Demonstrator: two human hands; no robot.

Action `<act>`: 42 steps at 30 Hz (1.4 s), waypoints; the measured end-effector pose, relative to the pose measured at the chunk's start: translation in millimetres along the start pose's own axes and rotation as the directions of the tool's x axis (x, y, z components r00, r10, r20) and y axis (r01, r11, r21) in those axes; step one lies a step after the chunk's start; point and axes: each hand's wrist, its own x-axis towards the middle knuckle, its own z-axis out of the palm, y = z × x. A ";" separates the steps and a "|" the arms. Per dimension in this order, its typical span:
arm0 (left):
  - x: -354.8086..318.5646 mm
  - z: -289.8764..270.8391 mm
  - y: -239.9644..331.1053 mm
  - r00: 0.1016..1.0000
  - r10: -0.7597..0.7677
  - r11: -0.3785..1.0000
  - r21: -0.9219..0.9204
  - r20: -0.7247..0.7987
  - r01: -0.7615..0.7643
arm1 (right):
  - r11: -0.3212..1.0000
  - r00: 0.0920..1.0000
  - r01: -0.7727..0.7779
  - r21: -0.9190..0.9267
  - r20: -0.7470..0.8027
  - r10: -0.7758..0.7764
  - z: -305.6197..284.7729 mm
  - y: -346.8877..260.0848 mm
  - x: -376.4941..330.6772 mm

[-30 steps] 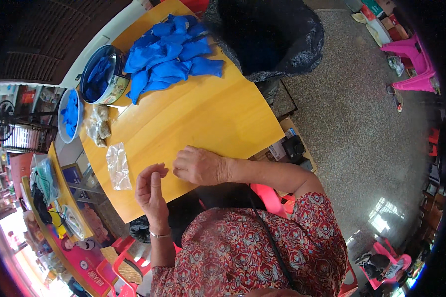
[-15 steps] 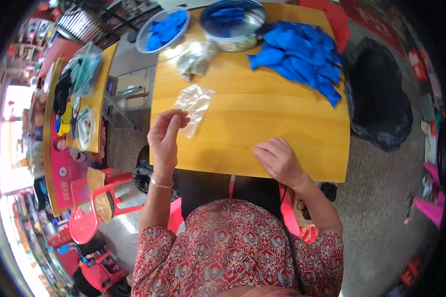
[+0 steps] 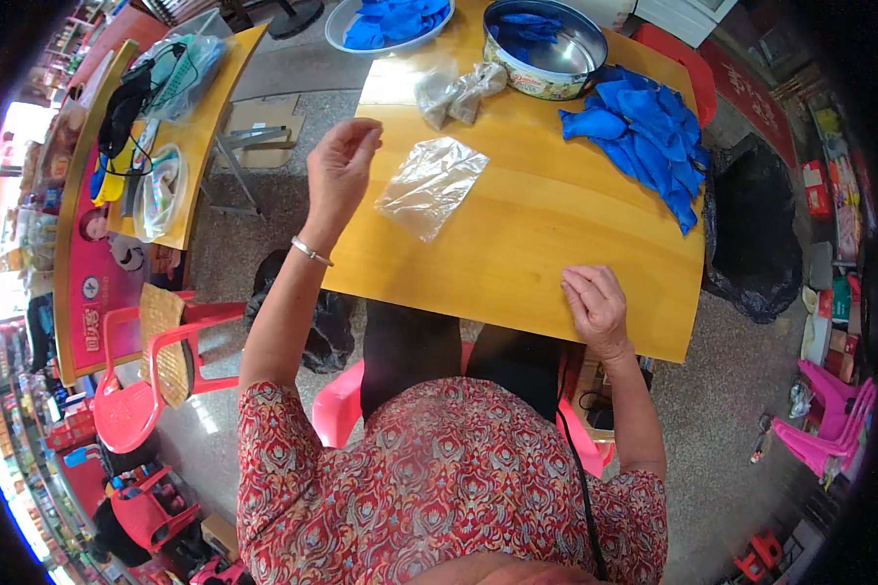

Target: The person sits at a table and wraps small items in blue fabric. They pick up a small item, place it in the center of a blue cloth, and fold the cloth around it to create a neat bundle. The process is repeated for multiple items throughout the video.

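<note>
My left hand (image 3: pixel 341 171) is raised over the table's left edge, fingers bent and thumb a little apart from them, with nothing visible in it. To its right, a crinkled clear plastic bag (image 3: pixel 434 185) lies flat on the wooden table (image 3: pixel 498 253), not touched. My right hand (image 3: pixel 597 307) rests loosely at the near edge, fingers slightly curled, also with nothing visible in it. Farther back are small clear bags with greyish contents (image 3: pixel 458 93). A heap of blue pouch-like pieces (image 3: pixel 644 136) covers the far right of the table.
A round tin (image 3: pixel 544 58) and a white bowl (image 3: pixel 388 27), both with blue pieces inside, stand at the far side. A bin lined with black plastic (image 3: pixel 756 234) is off the right edge. To the left are a side table (image 3: pixel 193 185) and a red chair (image 3: pixel 132 405).
The view has shifted left, so the table sits farther right. My left hand has moved away from the clear bag, out to the table's left edge. My right hand stays near the front edge.
</note>
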 end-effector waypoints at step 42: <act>-3.8 14.4 31.6 0.972 0.185 0.968 0.146 0.145 -0.206 | 0.877 0.986 -0.149 -0.457 -0.003 0.166 89.5 203.3 361.3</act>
